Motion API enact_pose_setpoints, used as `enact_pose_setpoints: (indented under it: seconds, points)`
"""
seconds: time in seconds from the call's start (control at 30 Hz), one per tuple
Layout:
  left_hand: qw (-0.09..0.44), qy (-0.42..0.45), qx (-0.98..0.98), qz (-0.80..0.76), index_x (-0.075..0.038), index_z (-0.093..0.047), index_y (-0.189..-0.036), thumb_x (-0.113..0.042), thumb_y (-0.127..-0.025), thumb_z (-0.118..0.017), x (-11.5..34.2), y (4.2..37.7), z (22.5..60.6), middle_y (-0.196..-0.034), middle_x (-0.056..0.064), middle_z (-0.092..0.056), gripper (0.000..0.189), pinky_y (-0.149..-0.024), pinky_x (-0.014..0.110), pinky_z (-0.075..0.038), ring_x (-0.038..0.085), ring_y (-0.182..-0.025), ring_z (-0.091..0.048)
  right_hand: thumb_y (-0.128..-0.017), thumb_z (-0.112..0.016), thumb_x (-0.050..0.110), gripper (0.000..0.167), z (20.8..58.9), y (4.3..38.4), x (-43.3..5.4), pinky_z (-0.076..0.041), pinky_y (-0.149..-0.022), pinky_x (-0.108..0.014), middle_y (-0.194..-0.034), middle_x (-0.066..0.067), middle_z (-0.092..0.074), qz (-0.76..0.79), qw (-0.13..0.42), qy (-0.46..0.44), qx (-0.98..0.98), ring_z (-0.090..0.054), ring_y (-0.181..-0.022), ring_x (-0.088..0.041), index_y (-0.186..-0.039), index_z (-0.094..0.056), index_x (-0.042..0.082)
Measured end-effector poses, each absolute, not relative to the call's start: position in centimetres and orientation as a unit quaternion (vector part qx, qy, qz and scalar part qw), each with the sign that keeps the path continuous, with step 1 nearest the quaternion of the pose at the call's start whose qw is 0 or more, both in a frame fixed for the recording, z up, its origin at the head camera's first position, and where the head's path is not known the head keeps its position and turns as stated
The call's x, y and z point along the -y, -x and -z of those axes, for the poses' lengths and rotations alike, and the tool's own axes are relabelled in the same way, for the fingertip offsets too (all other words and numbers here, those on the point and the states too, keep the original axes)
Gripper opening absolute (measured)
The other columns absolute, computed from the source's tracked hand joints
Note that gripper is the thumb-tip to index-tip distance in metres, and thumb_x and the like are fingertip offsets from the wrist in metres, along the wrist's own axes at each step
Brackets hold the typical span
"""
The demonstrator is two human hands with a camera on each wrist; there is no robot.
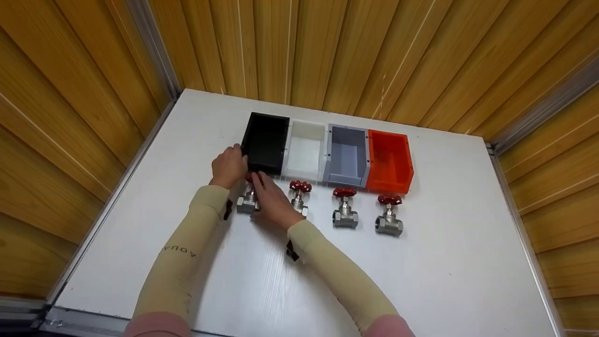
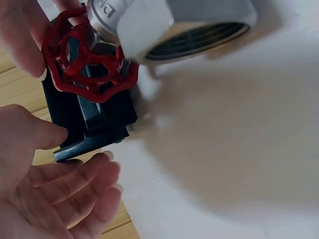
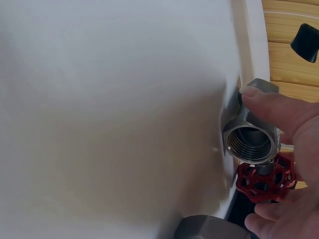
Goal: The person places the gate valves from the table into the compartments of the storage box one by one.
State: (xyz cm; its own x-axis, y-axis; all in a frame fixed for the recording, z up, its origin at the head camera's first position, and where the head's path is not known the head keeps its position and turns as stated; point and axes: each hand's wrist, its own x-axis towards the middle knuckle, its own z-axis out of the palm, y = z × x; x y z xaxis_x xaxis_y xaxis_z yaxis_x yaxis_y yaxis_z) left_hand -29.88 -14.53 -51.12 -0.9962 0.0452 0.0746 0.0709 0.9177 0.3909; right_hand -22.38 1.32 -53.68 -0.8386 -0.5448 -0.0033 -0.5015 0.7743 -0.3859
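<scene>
At the left end of a row of bins, my left hand (image 1: 228, 166) holds the near left edge of the black bin (image 1: 266, 140). In the left wrist view, the thumb lies on one side of the bin's wall and the fingers on the other. My right hand (image 1: 275, 201) grips the leftmost valve (image 1: 247, 204), a metal body with a red handwheel (image 2: 92, 74). The right wrist view shows the thumb on the valve body (image 3: 251, 134) and the fingers by the handwheel. A second valve (image 1: 299, 187) stands just right of this hand, partly hidden.
White (image 1: 306, 150), grey (image 1: 347, 157) and orange (image 1: 388, 159) bins continue the row to the right. Two more red-wheeled valves (image 1: 345, 210) (image 1: 389, 220) stand before them. The white table (image 1: 449, 281) is bounded by wood-patterned walls (image 1: 327, 56).
</scene>
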Motion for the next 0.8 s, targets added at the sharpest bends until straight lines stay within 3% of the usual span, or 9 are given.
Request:
enact_pose_setpoints:
  seconds: [0.23, 0.53, 0.8]
  points:
    - [0.025, 0.026, 0.98, 0.193, 0.006, -0.054, -0.121, -0.026, -0.1, -0.049, 14.4, 30.1, 51.4, -0.104, 0.025, -0.064, 0.039, -0.073, 0.052, -0.054, 0.041, -0.089, -0.066, -0.082, -0.078, 0.024, 0.097, 53.9, 22.5, -1.3, -0.023, -0.119, -0.04, -0.158, -0.023, -0.02, 0.194, 0.05, 0.284, -0.938, -0.022, -0.148, -0.034, -0.155, -0.015, 0.007]
    - [0.019, 0.016, 0.98, 0.195, 0.005, -0.055, -0.116, -0.03, -0.1, -0.05, 14.1, 30.8, 51.7, -0.101, 0.027, -0.066, 0.04, -0.073, 0.053, -0.054, 0.042, -0.089, -0.067, -0.074, -0.084, 0.029, 0.112, 53.6, 22.7, -1.2, -0.028, -0.116, -0.048, -0.161, -0.014, -0.018, 0.152, 0.083, 0.252, -0.952, -0.018, -0.15, -0.026, -0.156, -0.008, 0.015]
    - [0.013, 0.011, 0.981, 0.194, 0.007, -0.058, -0.109, -0.023, -0.1, -0.049, 14.1, 31.1, 52.1, -0.099, 0.028, -0.067, 0.032, -0.071, 0.052, -0.055, 0.041, -0.086, -0.068, -0.075, -0.083, 0.025, 0.108, 53.6, 22.8, -0.9, -0.031, -0.113, -0.052, -0.16, -0.012, -0.023, 0.132, 0.072, 0.242, -0.959, -0.023, -0.148, -0.025, -0.156, -0.011, 0.015]
